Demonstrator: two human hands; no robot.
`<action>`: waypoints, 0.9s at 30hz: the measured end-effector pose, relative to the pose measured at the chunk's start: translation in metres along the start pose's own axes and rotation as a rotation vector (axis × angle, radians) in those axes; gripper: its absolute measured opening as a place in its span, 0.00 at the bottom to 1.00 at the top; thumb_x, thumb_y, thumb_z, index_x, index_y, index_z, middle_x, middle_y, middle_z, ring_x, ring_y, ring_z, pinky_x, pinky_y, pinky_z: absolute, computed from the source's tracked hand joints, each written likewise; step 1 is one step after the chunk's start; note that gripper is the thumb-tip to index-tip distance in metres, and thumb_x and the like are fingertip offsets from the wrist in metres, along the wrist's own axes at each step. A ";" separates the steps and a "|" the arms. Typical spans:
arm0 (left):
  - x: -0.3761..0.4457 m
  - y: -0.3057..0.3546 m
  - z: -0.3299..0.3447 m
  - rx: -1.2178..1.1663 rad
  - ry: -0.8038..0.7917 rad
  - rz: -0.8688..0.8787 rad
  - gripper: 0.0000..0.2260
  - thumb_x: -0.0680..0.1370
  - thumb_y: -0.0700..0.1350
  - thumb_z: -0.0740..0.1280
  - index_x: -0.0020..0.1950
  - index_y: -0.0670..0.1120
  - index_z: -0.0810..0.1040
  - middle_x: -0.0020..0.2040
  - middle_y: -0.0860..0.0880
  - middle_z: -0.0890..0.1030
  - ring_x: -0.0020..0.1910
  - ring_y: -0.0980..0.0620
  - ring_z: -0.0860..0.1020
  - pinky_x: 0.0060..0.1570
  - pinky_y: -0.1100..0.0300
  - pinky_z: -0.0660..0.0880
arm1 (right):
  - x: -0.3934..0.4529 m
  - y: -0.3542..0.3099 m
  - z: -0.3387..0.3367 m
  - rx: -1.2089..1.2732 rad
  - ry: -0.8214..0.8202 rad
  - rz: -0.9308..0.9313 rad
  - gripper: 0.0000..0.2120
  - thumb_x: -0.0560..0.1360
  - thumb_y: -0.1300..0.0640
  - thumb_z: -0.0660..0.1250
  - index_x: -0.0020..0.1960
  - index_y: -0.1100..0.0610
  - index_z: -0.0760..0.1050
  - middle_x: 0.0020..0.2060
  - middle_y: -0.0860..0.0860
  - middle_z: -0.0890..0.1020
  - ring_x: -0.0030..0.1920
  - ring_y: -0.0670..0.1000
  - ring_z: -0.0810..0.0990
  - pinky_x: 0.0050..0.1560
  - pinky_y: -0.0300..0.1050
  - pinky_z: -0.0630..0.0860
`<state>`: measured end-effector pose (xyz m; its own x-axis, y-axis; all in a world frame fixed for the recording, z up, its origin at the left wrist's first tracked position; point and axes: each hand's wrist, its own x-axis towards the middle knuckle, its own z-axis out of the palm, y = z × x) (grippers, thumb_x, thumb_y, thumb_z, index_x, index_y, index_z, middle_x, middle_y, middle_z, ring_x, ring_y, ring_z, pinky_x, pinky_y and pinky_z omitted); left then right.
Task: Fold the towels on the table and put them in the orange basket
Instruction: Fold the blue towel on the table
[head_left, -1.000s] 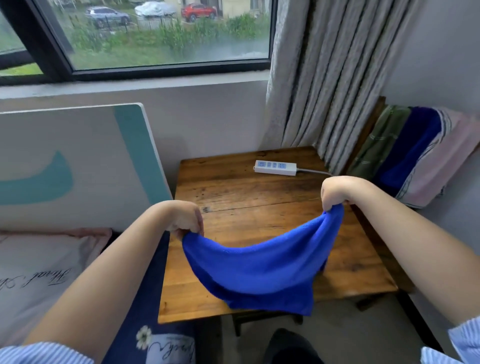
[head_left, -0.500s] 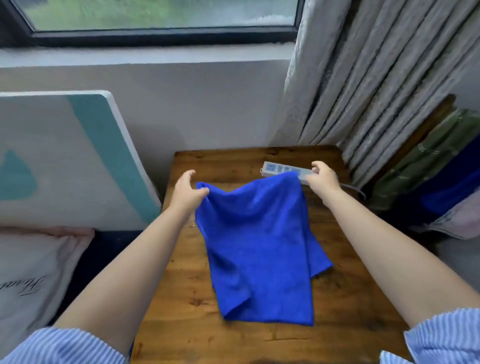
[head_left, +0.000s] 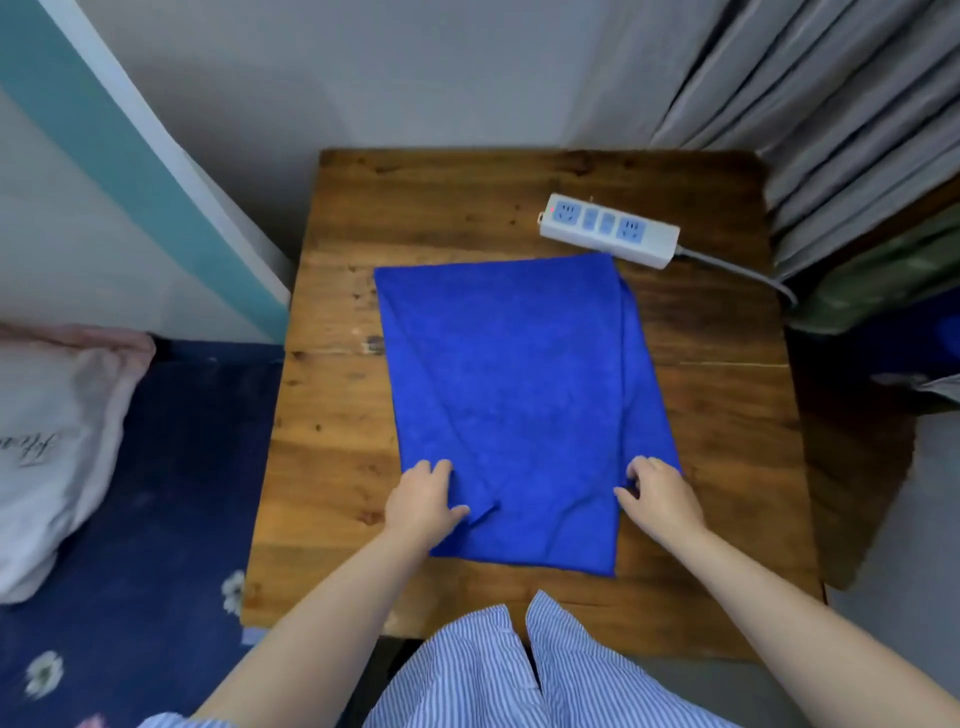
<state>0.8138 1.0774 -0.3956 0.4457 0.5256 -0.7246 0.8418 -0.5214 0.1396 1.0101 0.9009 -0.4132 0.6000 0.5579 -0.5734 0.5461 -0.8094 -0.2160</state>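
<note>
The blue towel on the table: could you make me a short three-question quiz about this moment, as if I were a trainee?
1. True or false: the blue towel lies spread on the wooden table.
2. What lies by the towel's far right corner? A) a white power strip B) a cup C) a book
3. Where are the left hand and right hand?

Key: 1. True. 2. A, the power strip. 3. One on each near corner area of the towel; the orange basket is not in view.
</note>
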 end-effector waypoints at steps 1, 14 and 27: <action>-0.004 0.001 0.008 0.071 0.022 0.032 0.26 0.76 0.55 0.65 0.69 0.47 0.63 0.62 0.46 0.70 0.64 0.46 0.69 0.56 0.54 0.71 | -0.009 0.004 0.008 -0.034 0.008 -0.070 0.11 0.71 0.56 0.69 0.48 0.62 0.74 0.48 0.59 0.78 0.53 0.59 0.76 0.51 0.48 0.72; -0.010 0.006 0.007 0.288 0.034 0.312 0.29 0.77 0.35 0.54 0.76 0.54 0.52 0.59 0.44 0.72 0.56 0.43 0.75 0.42 0.56 0.66 | -0.052 0.002 0.049 -0.401 -0.073 -0.455 0.22 0.36 0.53 0.81 0.23 0.53 0.72 0.24 0.47 0.74 0.24 0.47 0.75 0.24 0.33 0.68; 0.001 -0.027 -0.059 -0.563 0.182 0.030 0.16 0.78 0.35 0.54 0.62 0.41 0.75 0.58 0.39 0.78 0.56 0.40 0.76 0.55 0.54 0.72 | -0.025 -0.017 -0.017 -0.398 0.076 -0.396 0.09 0.63 0.61 0.71 0.40 0.62 0.75 0.37 0.60 0.82 0.40 0.58 0.82 0.33 0.45 0.75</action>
<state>0.8093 1.1315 -0.3604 0.4753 0.6491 -0.5939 0.8375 -0.1271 0.5314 0.9956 0.9040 -0.3811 0.3373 0.8283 -0.4474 0.9075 -0.4125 -0.0796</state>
